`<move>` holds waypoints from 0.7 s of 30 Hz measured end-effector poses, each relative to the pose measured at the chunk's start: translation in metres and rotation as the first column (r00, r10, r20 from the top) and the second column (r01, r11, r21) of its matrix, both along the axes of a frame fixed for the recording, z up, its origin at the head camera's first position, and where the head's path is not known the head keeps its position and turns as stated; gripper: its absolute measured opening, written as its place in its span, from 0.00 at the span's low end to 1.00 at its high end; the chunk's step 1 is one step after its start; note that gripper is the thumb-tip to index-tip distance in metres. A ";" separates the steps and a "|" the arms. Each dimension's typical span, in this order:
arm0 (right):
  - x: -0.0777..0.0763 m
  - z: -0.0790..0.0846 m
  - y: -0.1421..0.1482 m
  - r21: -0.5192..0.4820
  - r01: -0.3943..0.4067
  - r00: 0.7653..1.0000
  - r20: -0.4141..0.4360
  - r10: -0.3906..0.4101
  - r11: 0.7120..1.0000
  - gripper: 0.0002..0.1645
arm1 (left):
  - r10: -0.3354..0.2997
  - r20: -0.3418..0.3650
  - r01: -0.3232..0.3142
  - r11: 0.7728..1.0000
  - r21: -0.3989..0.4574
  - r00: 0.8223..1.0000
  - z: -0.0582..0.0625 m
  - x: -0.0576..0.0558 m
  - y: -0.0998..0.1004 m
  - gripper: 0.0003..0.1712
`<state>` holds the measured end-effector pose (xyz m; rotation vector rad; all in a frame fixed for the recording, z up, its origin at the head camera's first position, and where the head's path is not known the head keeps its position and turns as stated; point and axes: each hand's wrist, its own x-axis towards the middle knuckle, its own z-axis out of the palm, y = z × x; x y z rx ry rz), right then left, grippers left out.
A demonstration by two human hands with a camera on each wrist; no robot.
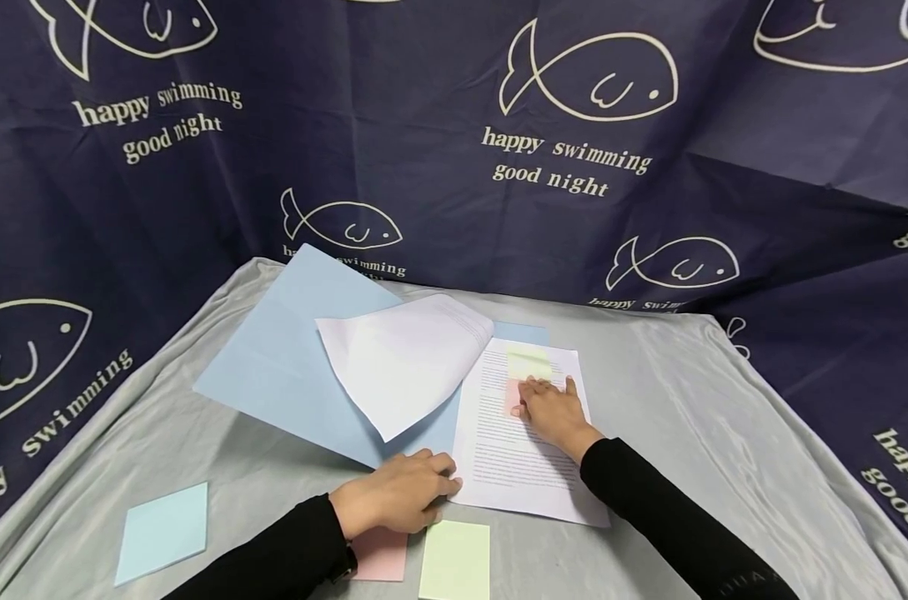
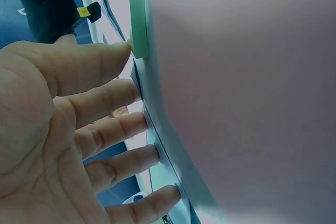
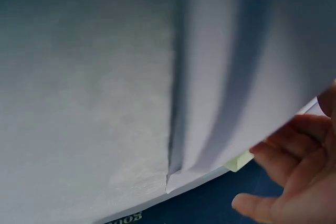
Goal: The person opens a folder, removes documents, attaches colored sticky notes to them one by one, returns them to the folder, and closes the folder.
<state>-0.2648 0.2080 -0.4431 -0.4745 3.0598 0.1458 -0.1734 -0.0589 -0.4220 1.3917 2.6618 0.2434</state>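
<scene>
- Printed sheet [image 1: 499, 454]: right of centre in the frame, face up, lines of text exposed; the surface being worked on.
- Pink sticky note [image 1: 512, 396]: on the sheet's upper left part, partly covered by fingers.
- Pale green sticky note [image 1: 529, 364]: directly above the pink one, at the sheet's top, apparently grouped with it.
- Right hand [image 1: 554, 412]: fingers spread and relaxed, laid on the pink note, grasping nothing; probably pressing it flat so that it sticks.
- Left hand [image 1: 397, 492]: fingers extended and parted, nothing gripped; fingertips at the sheet's lower left corner, likely to steady it.
- Turned leaf [image 1: 401, 358]: centre of frame, curling leftward, blank side mostly up; seemingly folded back to leave the text accessible.
- Light blue folder [image 1: 266, 350]: left of centre, cover opened out beneath the leaf, its left part tilted up.
- Pink pad [image 1: 382, 557]: bottom centre, partly hidden by the left hand.
- Light green pad [image 1: 455, 560]: bottom centre, just right of the pink pad; both seem placed for easy reach.
- Pale blue pad [image 1: 164, 533]: lower left, apart from the others.
- Grey cloth [image 1: 671, 417]: under everything listed.
</scene>
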 end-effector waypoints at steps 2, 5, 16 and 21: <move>0.001 0.000 0.002 0.015 0.024 1.000 -0.017 -0.024 1.000 0.30 | 0.007 0.005 -0.007 1.000 -0.006 1.000 0.000 0.000 0.000 0.22; 0.001 0.000 0.003 0.034 0.049 0.998 -0.044 -0.048 0.998 0.32 | 0.026 0.019 -0.025 1.000 -0.014 0.999 0.001 0.001 0.001 0.22; 0.007 0.001 0.005 0.093 0.136 0.990 -0.062 -0.130 0.986 0.46 | 0.025 0.024 -0.024 1.000 -0.019 0.999 0.003 0.001 0.002 0.22; 0.008 0.001 0.008 0.092 0.125 0.991 -0.059 -0.120 0.988 0.46 | 0.006 0.017 -0.006 1.000 -0.026 1.000 0.004 -0.001 0.004 0.20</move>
